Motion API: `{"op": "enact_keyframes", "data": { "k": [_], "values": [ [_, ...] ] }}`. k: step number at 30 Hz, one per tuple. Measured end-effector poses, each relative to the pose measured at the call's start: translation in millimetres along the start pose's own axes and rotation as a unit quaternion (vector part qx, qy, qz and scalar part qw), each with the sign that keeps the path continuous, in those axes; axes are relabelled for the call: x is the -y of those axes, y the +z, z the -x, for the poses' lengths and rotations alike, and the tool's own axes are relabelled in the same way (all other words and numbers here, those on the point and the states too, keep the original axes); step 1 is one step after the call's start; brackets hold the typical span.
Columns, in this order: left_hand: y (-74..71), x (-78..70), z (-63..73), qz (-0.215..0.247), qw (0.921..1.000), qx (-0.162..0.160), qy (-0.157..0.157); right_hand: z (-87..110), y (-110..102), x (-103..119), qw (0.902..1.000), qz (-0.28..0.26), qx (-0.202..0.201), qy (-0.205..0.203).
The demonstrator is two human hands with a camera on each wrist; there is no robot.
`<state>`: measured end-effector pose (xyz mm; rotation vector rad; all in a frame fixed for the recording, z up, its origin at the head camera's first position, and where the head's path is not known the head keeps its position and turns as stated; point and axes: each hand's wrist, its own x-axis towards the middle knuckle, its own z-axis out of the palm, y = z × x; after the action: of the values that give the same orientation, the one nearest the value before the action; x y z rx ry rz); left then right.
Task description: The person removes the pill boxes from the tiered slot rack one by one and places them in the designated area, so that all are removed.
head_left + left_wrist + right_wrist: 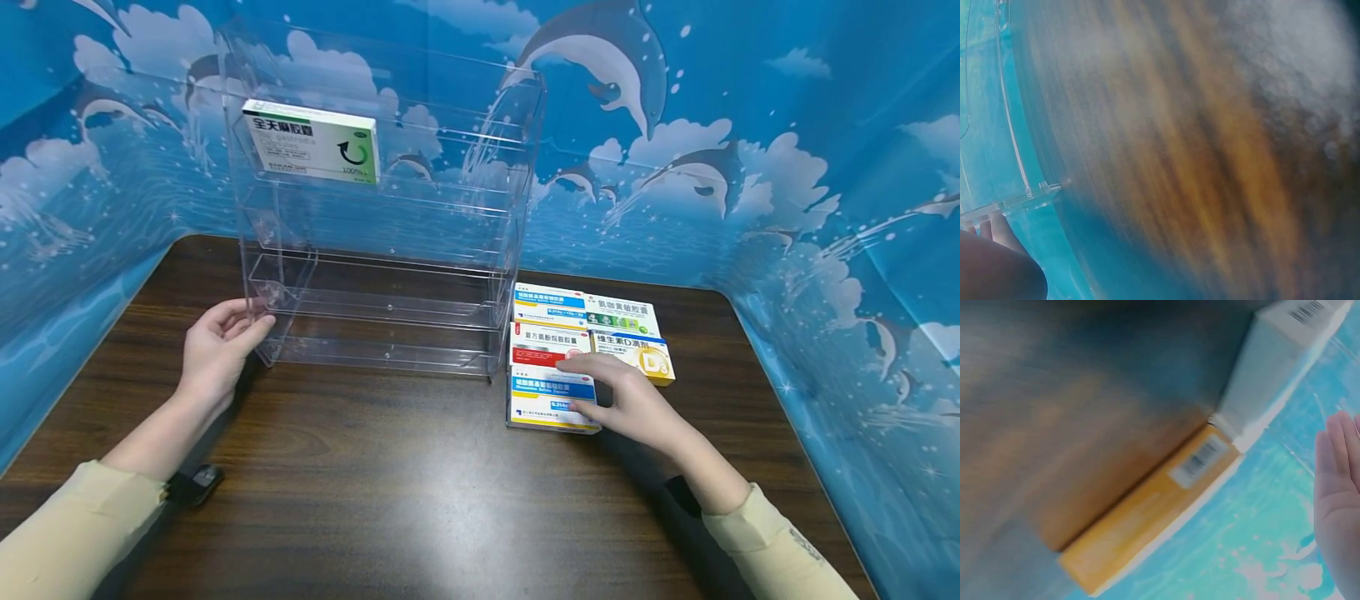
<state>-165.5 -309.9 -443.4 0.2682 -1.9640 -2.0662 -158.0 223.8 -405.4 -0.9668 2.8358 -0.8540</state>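
My left hand [217, 350] holds the lower left side panel of a clear acrylic rack [390, 350], thumb at its front edge. In the left wrist view, fingers [1004, 232] lie against that panel. Over on the right, my right hand [626, 396] reaches across the near blue-and-white medicine box [543, 408], with its fingers extended. Its fingertips reach the border with a red-and-white medicine box [536, 346]; whether they touch is unclear. Behind these lie another blue-and-white box [547, 304], a green-and-white box [622, 312] and a yellow vitamin D box [652, 362].
A green-and-white capsule box [311, 142] stands on the rack's upper tier at the left. The dark wooden table [360, 483] reaches back to a blue dolphin-print curtain [675, 225], which also runs along both sides.
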Motion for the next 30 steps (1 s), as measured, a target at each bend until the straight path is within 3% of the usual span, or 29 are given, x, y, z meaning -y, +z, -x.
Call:
{"op": "enact_keyframes", "data": {
  "k": [15, 24, 30],
  "values": [
    [0.0, -0.5, 0.1, 0.003, 1.0000, 0.000, 0.001, -54.1, -25.5, 41.4, 0.9939, -0.017, -0.069, -0.085],
    [0.9, -0.2, -1.6, -0.005, 1.0000, -0.005, 0.002, -90.6, -21.1, 64.1, 0.9853, -0.043, -0.100, -0.132],
    [2.1, 0.8, -0.8, 0.017, 0.9998, -0.007, 0.006, -119.0, -18.5, 78.5, 0.9771, -0.068, -0.120, -0.162]
  ]
}}
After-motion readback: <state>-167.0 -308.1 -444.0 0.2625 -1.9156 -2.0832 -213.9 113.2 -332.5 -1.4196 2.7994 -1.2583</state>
